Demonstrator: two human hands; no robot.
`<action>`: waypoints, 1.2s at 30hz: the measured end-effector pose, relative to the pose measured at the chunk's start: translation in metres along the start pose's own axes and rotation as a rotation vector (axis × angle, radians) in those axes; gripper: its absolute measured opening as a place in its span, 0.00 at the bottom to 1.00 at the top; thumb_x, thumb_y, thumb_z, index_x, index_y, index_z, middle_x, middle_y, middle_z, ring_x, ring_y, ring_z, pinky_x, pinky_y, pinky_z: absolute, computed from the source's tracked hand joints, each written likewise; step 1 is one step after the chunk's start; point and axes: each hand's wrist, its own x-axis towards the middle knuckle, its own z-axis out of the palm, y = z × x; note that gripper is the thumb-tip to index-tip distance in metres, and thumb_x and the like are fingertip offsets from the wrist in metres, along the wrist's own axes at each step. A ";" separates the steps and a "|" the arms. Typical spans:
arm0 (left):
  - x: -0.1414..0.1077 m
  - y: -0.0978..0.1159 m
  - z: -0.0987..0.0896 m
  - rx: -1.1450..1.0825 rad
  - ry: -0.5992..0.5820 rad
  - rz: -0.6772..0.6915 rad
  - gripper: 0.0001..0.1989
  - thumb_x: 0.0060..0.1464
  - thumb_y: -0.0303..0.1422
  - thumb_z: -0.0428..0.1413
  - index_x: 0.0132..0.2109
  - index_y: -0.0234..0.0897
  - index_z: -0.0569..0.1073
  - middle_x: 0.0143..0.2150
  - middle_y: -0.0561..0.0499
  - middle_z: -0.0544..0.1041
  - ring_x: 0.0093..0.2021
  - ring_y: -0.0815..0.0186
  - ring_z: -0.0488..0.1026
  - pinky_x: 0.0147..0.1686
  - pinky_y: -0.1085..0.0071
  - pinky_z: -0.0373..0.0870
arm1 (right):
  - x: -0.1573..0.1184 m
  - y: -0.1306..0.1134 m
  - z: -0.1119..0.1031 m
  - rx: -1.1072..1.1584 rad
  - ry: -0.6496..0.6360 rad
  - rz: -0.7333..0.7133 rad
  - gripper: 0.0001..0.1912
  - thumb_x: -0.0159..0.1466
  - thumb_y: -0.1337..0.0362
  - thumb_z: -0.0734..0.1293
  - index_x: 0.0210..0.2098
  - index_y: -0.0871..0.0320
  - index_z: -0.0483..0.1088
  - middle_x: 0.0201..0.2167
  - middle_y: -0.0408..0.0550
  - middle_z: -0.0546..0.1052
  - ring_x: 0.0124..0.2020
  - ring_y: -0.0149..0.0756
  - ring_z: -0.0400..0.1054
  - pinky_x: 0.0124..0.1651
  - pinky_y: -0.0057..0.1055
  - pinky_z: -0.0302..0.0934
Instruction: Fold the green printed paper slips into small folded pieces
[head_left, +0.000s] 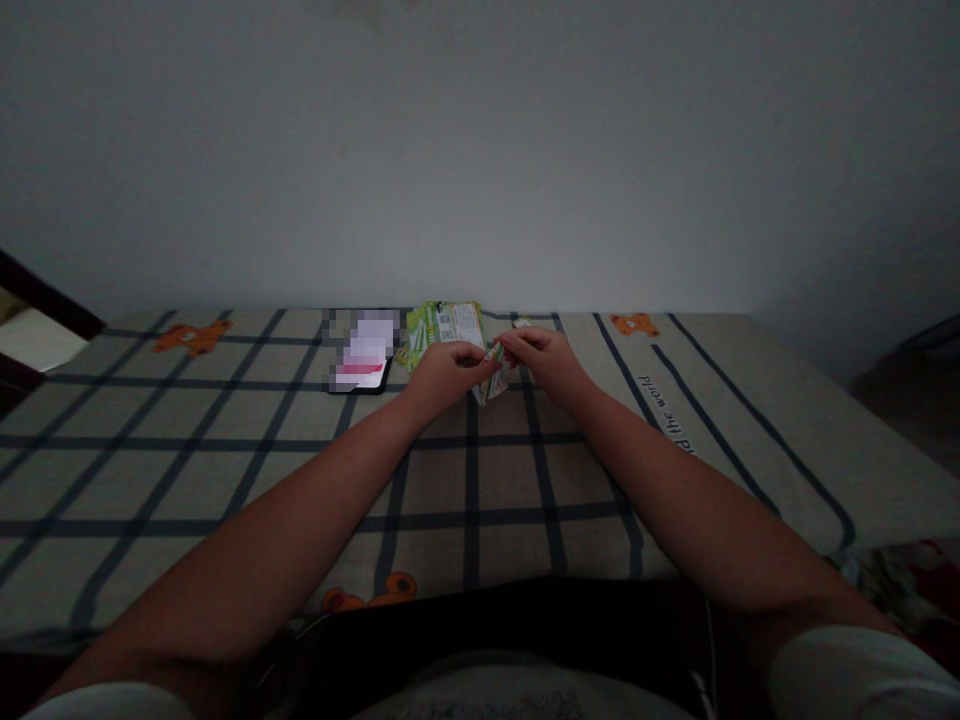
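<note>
Above the middle of the table, my left hand [448,374] and my right hand [546,360] meet with their fingertips nearly together. Between them is a small green-and-white printed packet [491,385], crumpled and pinched by the thumb and fingers of each hand. Its lower corner hangs below my left thumb; the fingers cover its upper part. Just behind my left hand lie flat green printed packages [448,328] with white text panels. A small pale scrap [521,323] shows past my right fingers; what it is I cannot tell.
A phone [366,350] with a lit, partly blurred screen lies left of the packages. The checked tablecloth [300,480] carries bear prints and lettering. A pale wall [480,160] rises behind the table. Dark wooden furniture [45,300] stands at the left edge.
</note>
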 end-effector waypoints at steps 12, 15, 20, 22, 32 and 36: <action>0.002 -0.004 0.000 -0.012 -0.037 -0.007 0.16 0.52 0.45 0.60 0.32 0.36 0.79 0.29 0.51 0.78 0.30 0.67 0.70 0.30 0.71 0.62 | 0.002 0.006 -0.002 0.006 -0.013 0.016 0.19 0.59 0.47 0.69 0.34 0.58 0.78 0.25 0.43 0.74 0.27 0.31 0.67 0.31 0.29 0.63; 0.000 0.000 -0.001 -0.034 -0.016 -0.019 0.16 0.52 0.46 0.60 0.32 0.35 0.80 0.30 0.50 0.79 0.30 0.67 0.71 0.30 0.71 0.63 | 0.002 0.008 -0.001 0.058 -0.044 0.045 0.20 0.59 0.45 0.69 0.33 0.57 0.77 0.27 0.43 0.74 0.28 0.30 0.67 0.31 0.29 0.64; 0.000 0.001 -0.001 -0.044 -0.024 -0.022 0.16 0.52 0.46 0.61 0.34 0.36 0.82 0.31 0.50 0.81 0.31 0.66 0.72 0.33 0.71 0.64 | 0.003 0.008 -0.003 -0.018 -0.027 0.007 0.18 0.57 0.48 0.70 0.30 0.58 0.75 0.24 0.42 0.73 0.26 0.29 0.64 0.31 0.29 0.61; 0.000 0.000 0.000 -0.080 -0.022 -0.036 0.18 0.53 0.48 0.60 0.37 0.36 0.82 0.33 0.49 0.82 0.32 0.65 0.74 0.33 0.71 0.66 | 0.004 0.007 -0.004 -0.020 0.000 -0.012 0.17 0.57 0.49 0.70 0.29 0.58 0.73 0.23 0.41 0.72 0.26 0.29 0.64 0.31 0.29 0.60; 0.002 -0.003 -0.003 -0.120 0.171 0.035 0.13 0.54 0.40 0.61 0.40 0.38 0.83 0.41 0.48 0.84 0.43 0.60 0.78 0.45 0.66 0.71 | 0.002 0.004 0.002 -0.013 -0.060 0.040 0.20 0.57 0.46 0.70 0.33 0.58 0.73 0.26 0.43 0.74 0.27 0.30 0.66 0.31 0.29 0.61; 0.002 -0.003 -0.001 -0.222 0.216 0.008 0.17 0.52 0.43 0.63 0.43 0.37 0.83 0.43 0.46 0.83 0.44 0.60 0.78 0.47 0.65 0.72 | 0.003 0.007 -0.001 -0.121 -0.076 0.028 0.21 0.57 0.45 0.70 0.27 0.58 0.72 0.23 0.43 0.73 0.26 0.30 0.65 0.31 0.30 0.60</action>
